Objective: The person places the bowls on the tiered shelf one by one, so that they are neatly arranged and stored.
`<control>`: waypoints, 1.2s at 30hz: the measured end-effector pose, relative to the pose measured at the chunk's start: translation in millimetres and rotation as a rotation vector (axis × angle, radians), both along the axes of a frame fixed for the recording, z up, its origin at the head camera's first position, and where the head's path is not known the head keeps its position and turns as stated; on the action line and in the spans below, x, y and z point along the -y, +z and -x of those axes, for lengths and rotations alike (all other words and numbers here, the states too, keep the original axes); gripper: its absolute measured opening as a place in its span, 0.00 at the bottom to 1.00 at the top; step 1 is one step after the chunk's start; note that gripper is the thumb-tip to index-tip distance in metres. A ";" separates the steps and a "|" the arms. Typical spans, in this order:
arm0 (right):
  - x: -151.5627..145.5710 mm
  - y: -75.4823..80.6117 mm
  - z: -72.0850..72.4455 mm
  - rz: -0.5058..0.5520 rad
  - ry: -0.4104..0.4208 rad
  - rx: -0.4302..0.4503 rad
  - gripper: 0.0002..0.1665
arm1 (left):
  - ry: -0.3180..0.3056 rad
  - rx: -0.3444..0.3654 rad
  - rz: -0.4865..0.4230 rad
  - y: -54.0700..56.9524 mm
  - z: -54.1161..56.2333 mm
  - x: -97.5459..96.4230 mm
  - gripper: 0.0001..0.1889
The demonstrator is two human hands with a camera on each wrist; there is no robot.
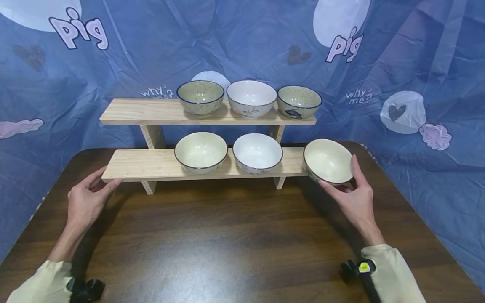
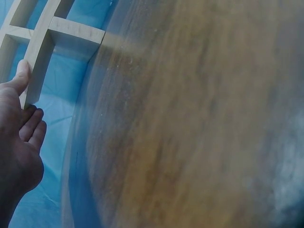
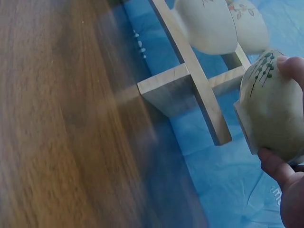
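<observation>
My right hand (image 1: pixel 357 200) holds a cream bowl (image 1: pixel 328 160) with a dark rim, thumb and fingers spread around its side. The bowl is tilted and overlaps the right end of the lower shelf in the head view. Green painted sprigs (image 3: pixel 262 71) show on its outside in the right wrist view. At the other end, my left hand (image 1: pixel 86 200) grips the left end of the wooden shelf (image 1: pixel 140 162), thumb at the front corner. On this lower board sit another cream bowl (image 1: pixel 201 151) and a white bowl (image 1: pixel 258 152).
The upper board (image 1: pixel 138 110) bears a speckled green bowl (image 1: pixel 201 97), a white floral bowl (image 1: pixel 251 99) and a second speckled bowl (image 1: pixel 299 102) at its right end. The two-tier rack stands at the back of a dark wooden table (image 1: pixel 235 235), before a blue printed cloth (image 1: pixel 242 38).
</observation>
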State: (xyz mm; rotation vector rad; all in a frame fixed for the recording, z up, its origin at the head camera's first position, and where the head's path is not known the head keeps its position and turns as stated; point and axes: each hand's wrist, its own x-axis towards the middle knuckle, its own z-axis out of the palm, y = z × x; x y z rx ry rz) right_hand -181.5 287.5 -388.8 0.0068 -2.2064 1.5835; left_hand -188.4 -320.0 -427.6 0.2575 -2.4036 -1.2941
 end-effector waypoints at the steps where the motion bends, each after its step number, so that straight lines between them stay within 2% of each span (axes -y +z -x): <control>1: 1.7 0.7 0.7 0.013 0.010 -0.005 0.64 | 0.000 0.003 0.000 0.2 -0.2 0.0 0.34; 15: 15.5 -0.1 12.9 -0.027 0.051 -0.036 0.62 | -0.003 0.004 0.009 1.2 -1.0 0.3 0.34; 31: 25.0 -5.5 25.0 0.030 0.098 -0.035 0.61 | 0.002 0.014 0.040 -0.9 -0.1 1.6 0.34; 36: 26.3 -4.6 28.4 0.019 0.109 -0.043 0.61 | 0.008 0.020 0.037 -0.4 -0.1 1.5 0.34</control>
